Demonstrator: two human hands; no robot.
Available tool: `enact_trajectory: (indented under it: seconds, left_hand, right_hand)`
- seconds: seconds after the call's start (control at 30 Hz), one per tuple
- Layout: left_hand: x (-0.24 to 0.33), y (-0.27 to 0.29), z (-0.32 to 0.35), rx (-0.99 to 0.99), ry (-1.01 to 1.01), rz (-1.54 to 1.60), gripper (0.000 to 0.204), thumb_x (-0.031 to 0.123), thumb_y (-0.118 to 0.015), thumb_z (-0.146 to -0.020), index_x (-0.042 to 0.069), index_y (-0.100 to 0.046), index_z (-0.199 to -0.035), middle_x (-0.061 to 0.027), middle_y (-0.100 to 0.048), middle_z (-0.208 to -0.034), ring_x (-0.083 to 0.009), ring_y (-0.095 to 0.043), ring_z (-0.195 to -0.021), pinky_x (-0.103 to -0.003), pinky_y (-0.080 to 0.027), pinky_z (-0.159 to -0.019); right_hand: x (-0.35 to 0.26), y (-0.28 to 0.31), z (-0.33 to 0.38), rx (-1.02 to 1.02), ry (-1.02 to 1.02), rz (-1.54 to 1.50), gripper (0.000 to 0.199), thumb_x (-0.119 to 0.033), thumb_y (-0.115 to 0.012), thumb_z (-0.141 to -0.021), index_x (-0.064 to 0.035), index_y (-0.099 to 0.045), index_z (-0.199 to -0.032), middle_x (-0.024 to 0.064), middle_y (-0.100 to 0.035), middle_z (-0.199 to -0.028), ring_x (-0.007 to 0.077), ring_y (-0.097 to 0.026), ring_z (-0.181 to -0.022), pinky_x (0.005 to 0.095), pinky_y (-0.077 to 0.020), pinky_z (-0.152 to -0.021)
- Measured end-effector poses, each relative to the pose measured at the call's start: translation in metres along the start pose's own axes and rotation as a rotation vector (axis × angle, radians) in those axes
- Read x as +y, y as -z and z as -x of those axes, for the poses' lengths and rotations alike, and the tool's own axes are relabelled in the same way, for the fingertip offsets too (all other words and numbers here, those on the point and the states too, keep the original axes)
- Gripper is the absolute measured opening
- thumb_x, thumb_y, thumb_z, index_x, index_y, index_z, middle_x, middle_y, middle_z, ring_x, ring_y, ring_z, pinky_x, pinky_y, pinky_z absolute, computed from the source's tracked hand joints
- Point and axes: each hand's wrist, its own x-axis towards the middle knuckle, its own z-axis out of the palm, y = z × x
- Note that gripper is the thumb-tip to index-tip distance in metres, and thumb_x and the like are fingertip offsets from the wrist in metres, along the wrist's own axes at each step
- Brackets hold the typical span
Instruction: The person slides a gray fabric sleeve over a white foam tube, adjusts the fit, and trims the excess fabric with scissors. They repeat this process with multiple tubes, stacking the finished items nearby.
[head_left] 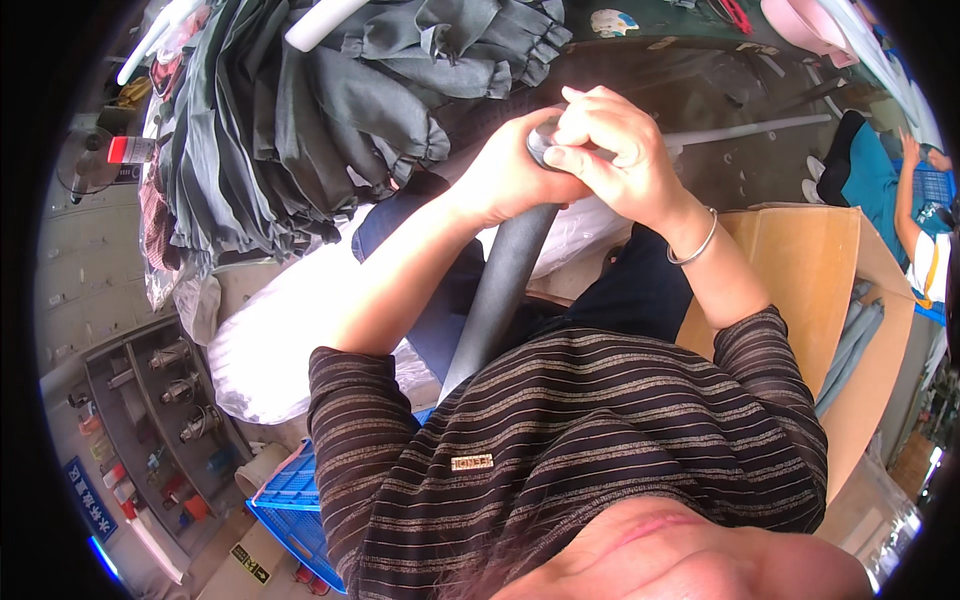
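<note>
Between my arms a long tube (505, 270), covered in dark grey cloth, slants up from my torso. White shows at its lower end. My left hand (508, 170) is wrapped round the upper end of this tube. My right hand (622, 150) is closed at the same end, thumb and fingers bent over the cloth-covered tip; exactly what the fingertips pinch is hidden. Beyond my left arm lies a heap of dark grey cloth pieces (300, 130) with gathered, ruffled ends. A white pipe (325, 22) rests on top of the heap.
A cardboard box (790, 250) with grey cloth inside stands beside my right arm. White plastic sacking (285, 340) and a blue crate (297, 505) are at my left. Another person in teal (880, 185) sits at far right. A white rod (750, 130) lies beyond my right hand.
</note>
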Motion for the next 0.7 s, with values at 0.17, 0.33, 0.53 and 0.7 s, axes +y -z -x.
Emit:
enact_trajectory:
  seconds: [0.17,0.33,0.53,0.7]
  left_hand:
    - [0.003,-0.008,-0.002,-0.079,0.156,0.124,0.057,0.019,-0.082,-0.073,-0.001,-0.052,-0.118,-0.0067,-0.060,-0.090,-0.0127,-0.061,-0.068,-0.028,-0.054,-0.066]
    - [0.006,-0.016,0.007,-0.109,0.382,0.324,0.042,0.015,-0.079,-0.075,-0.001,-0.056,-0.106,-0.0070,-0.061,-0.081,-0.0141,-0.062,-0.061,-0.029,-0.055,-0.061]
    - [-0.006,-0.019,0.018,-0.140,0.358,0.251,0.032,0.009,-0.078,-0.071,-0.001,-0.060,-0.094,-0.0058,-0.062,-0.075,-0.0138,-0.061,-0.061,-0.026,-0.052,-0.059]
    - [0.010,-0.012,0.013,-0.168,0.324,0.265,0.044,0.015,-0.079,-0.071,-0.004,-0.058,-0.105,-0.0057,-0.060,-0.080,-0.0111,-0.059,-0.065,-0.024,-0.049,-0.059]
  right_hand:
    - [0.014,0.002,0.009,0.432,-0.396,-0.388,0.009,-0.009,-0.067,-0.091,-0.0009,-0.068,-0.086,-0.0001,-0.065,-0.076,0.0059,-0.059,-0.073,0.0245,-0.0508,-0.075]
    - [0.025,-0.014,0.016,0.498,-0.289,-0.155,0.012,-0.010,-0.067,-0.091,0.0009,-0.064,-0.086,0.0038,-0.063,-0.073,0.0083,-0.059,-0.068,0.0237,-0.0481,-0.064]
    - [-0.003,-0.028,0.032,0.310,-0.084,0.113,0.012,-0.006,-0.073,-0.082,-0.0024,-0.062,-0.080,0.0095,-0.061,-0.072,0.0263,-0.058,-0.063,0.0351,-0.0466,-0.058]
    - [-0.002,-0.011,0.026,0.305,-0.325,-0.226,0.015,-0.013,-0.067,-0.093,-0.0018,-0.063,-0.084,0.0012,-0.061,-0.070,0.0072,-0.056,-0.063,0.0230,-0.0440,-0.056]
